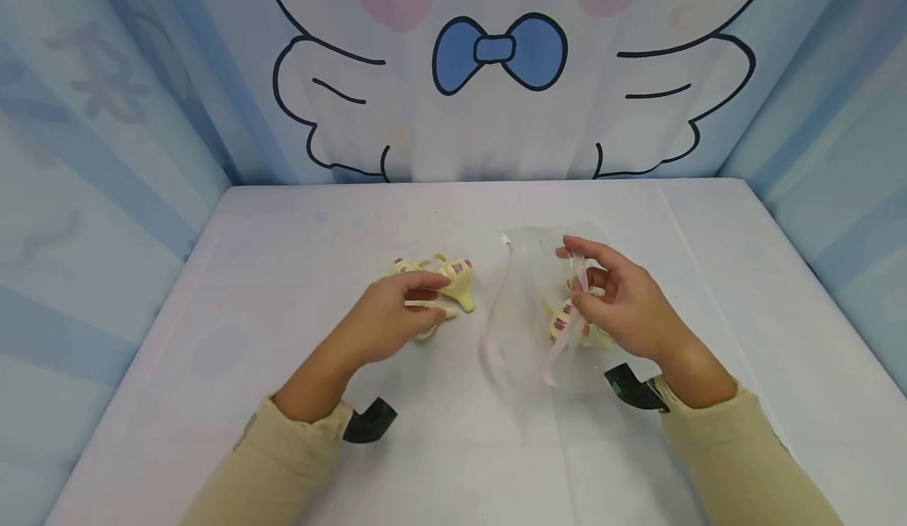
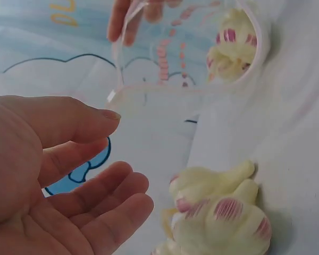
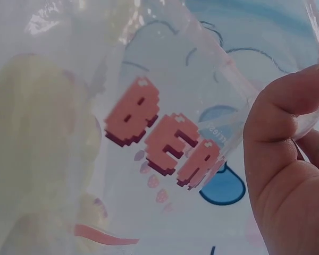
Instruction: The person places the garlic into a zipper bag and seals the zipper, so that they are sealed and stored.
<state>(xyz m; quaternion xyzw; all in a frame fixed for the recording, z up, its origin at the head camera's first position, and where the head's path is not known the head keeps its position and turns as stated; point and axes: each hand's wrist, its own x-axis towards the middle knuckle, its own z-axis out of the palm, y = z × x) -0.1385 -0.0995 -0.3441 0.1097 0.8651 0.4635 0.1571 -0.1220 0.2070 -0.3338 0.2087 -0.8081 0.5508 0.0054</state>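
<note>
My right hand [image 1: 620,301] pinches the rim of a clear plastic bag [image 1: 520,274], whose mouth faces left with a pink edge. Through the film show pale yellow garlic bulbs [image 2: 235,40] with purple streaks, lying inside. Red pixel-style letters [image 3: 173,141] are printed on the bag. To the left, my left hand [image 1: 393,313] hovers with thumb and fingers parted and nothing between them. Just beyond and below its fingers, several more garlic bulbs [image 1: 457,278] rest in a cluster on the table; the hand partly hides them in the head view.
A white cloth covers the table [image 1: 283,250]. Behind it hangs a curtain [image 1: 496,132] with a cartoon figure and a blue bow tie, and pale blue curtains [image 1: 92,195] close off both sides. Black wrist mounts [image 1: 370,420] stick out from both sleeves.
</note>
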